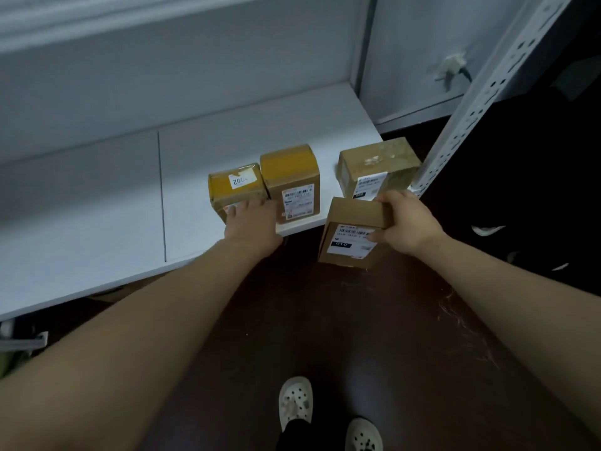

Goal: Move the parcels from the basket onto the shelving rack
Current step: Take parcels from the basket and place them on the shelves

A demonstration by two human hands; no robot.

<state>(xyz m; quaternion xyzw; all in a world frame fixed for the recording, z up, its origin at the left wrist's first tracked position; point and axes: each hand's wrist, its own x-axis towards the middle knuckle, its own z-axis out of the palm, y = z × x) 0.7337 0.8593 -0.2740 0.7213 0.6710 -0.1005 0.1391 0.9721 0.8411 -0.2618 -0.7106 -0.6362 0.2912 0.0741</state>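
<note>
Three cardboard parcels stand near the front right of the white shelf (97, 203). A small yellow-taped parcel (235, 187) is leftmost, a taller yellow-topped parcel (294, 183) is beside it, and a brown taped parcel (379, 167) sits at the shelf's right end. My left hand (252, 222) rests with straight fingers against the front of the small yellow-taped parcel. My right hand (403, 222) grips a brown labelled parcel (353, 232), held off the shelf's front edge between the taller parcel and the brown taped one. The basket is out of view.
A perforated white rack post (481, 102) rises at the right end of the shelf. The grey back panel (195, 76) closes the shelf behind. Below is dark brown floor (325, 320) with my two white shoes (296, 398).
</note>
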